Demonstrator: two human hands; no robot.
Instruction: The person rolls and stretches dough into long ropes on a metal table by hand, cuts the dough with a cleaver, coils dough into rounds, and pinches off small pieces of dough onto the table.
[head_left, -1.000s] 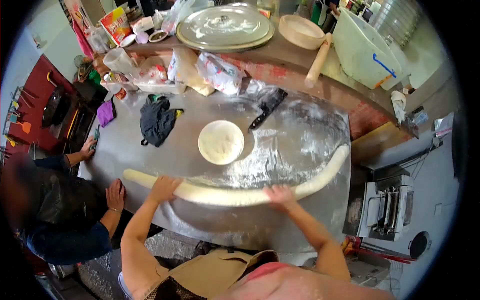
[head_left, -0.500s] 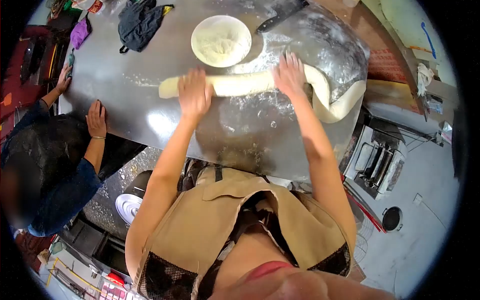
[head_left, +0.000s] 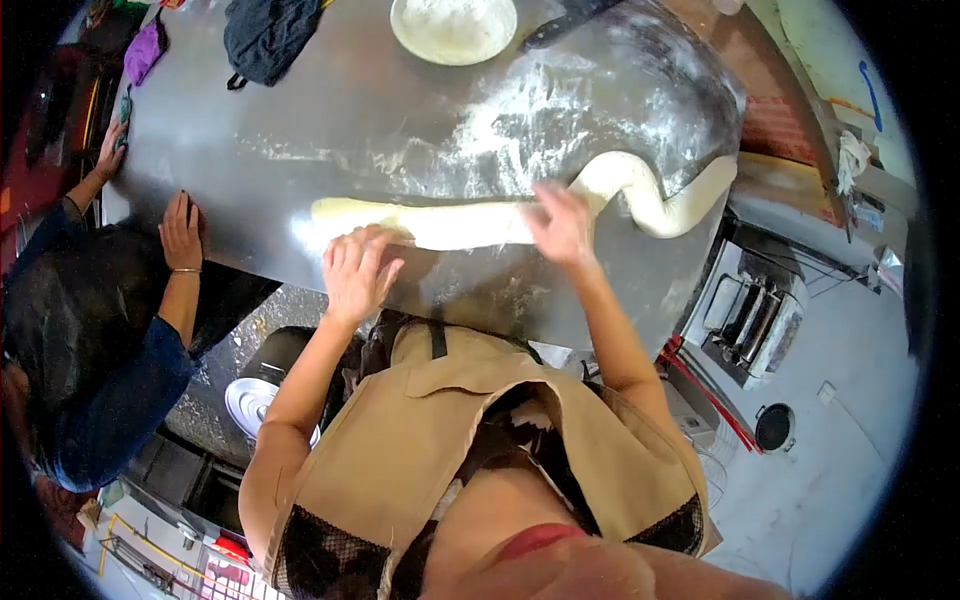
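A long, thick rope of pale dough (head_left: 462,226) lies across the floured metal table (head_left: 265,205). Its left part is fairly straight, while its right part bends in an S toward the table's right edge. My left hand (head_left: 356,276) is at the near side of the dough close to its left end, fingers apart and fingertips at the dough's lower edge. Over the middle of the rope, just before the bend, is my right hand (head_left: 562,224), somewhat blurred, with its fingers stretched out on the dough. Neither hand is wrapped around anything.
A white bowl of flour (head_left: 455,28) stands at the far side, beside a dark-handled knife (head_left: 565,22). A dark cloth bag (head_left: 268,42) lies to its left. At the table's left end, another person's hand (head_left: 181,232) rests on the edge. A roller machine (head_left: 745,315) stands at right.
Both my hands have come back toward my body, and the straight part of the dough has rolled nearer with them. The flour patch behind it now shows. The view has shifted slightly.
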